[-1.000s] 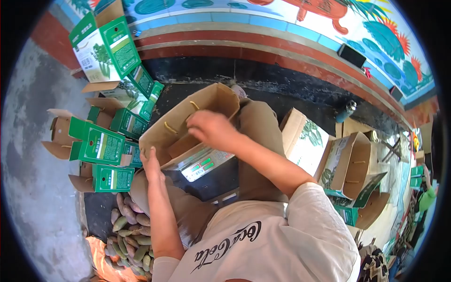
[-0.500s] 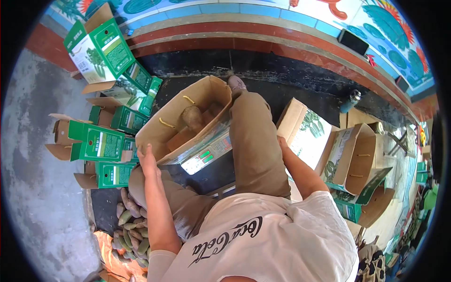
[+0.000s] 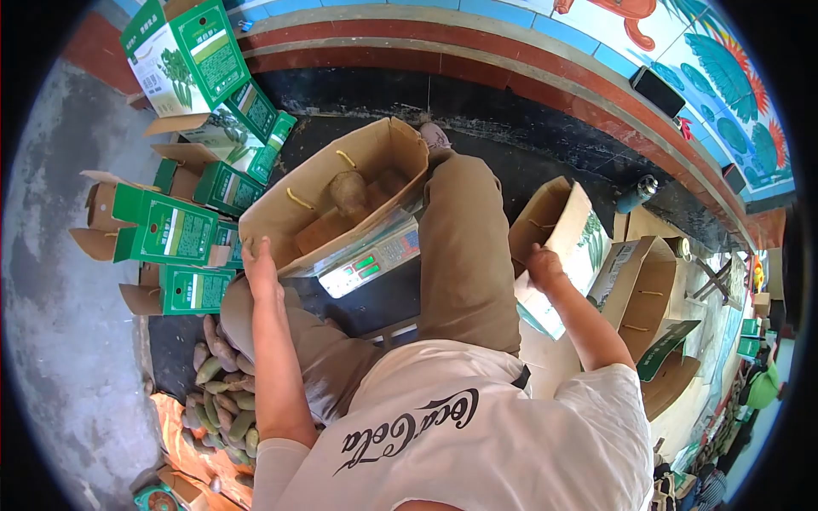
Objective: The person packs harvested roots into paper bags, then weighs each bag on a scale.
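An open cardboard carton with yellow cord handles sits on a digital scale between my legs. Inside lies a large brown tuber on brown cardboard. My left hand holds the carton's near left corner, fingers along its outer wall. On my right stands a second carton, white and green outside, its open top showing the brown inside and a cord handle. My right hand is closed on its near rim, some fingers hidden.
Green cartons are stacked at the left, with a pile of tubers below them. More open cartons stand at the right, near a steel-capped bottle. A phone rests on the wall ledge.
My right hand has moved from the second carton's side up onto its rim. That carton has turned, and its open inside now shows. My left hand stays at the first carton.
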Demonstrator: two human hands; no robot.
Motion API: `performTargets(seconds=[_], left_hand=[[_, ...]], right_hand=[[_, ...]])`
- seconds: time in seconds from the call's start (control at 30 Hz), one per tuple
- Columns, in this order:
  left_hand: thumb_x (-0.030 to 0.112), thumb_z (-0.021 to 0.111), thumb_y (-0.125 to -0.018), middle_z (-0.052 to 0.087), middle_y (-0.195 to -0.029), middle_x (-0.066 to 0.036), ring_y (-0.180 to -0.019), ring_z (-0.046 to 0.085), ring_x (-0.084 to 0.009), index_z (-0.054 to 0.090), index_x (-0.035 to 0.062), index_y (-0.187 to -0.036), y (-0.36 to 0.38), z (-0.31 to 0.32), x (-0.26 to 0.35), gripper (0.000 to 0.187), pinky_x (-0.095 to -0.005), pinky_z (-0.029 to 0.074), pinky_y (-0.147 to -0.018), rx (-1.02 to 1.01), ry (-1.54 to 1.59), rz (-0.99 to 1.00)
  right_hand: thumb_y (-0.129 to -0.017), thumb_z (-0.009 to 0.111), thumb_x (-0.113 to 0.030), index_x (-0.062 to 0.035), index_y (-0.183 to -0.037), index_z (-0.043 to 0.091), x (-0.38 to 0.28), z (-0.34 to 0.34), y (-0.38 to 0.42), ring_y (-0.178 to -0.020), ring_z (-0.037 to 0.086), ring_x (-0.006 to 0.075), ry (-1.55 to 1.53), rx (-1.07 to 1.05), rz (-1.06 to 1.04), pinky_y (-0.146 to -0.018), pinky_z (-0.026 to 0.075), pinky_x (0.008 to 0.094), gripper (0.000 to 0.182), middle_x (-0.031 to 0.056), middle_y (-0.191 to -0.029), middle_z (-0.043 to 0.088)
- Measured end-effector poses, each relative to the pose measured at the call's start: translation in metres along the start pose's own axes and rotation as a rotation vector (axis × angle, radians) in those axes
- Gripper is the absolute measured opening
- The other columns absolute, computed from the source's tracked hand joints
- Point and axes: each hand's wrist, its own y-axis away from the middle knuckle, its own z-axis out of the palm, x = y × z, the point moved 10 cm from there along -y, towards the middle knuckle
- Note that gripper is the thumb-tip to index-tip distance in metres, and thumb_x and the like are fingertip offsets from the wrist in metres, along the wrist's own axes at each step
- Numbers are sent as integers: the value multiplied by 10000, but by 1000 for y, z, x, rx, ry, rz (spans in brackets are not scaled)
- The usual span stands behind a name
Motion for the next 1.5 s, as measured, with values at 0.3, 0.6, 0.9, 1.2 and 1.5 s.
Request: performTargets(seconds=[0.3,0.6,0.9,1.2,1.5], left_hand=[[251,639,-841,421,-1331,-233,-1250,405,-326,437,-28,-1312,4,-1,0,584,-382,318,-1047,48,-57,46],[231,662,-811,403,-1338,-248,-1265,380,-352,439,-38,-1288,20,-3,17,592,-387,319,-1056,107,-69,86],[256,662,-802,382,-1355,-256,-1272,371,-376,421,-20,-1302,27,-1,27,620,-405,321,-1053,90,-42,54],[272,659,-803,302,-1379,-313,-1309,266,-450,397,28,-1313,28,2,22,623,-456,258,-1081,113,-122,148],[238,691,-759,208,-1411,-342,-1320,223,-477,405,29,-1285,34,1,29,635,-486,221,-1098,177,-122,142]], right_hand=[[-716,743,-230,-10,-936,572,160,-109,62,-908,560,416,-489,630,345,-772,469,472,355,215,-985,550],[-825,646,-244,-23,-1095,569,171,-103,-25,-974,580,396,-567,746,467,-818,487,457,357,225,-1073,560],[-874,585,-135,-4,-1061,614,102,-278,-14,-864,639,310,-763,1069,75,-754,504,384,230,182,-976,631],[-748,666,-81,-77,-1022,617,-146,-442,14,-870,617,304,-294,910,-763,-755,508,361,278,126,-913,618],[-785,602,-160,-190,-1152,583,-294,-380,-74,-1140,472,199,588,687,-1074,-946,383,361,369,32,-1139,531]])
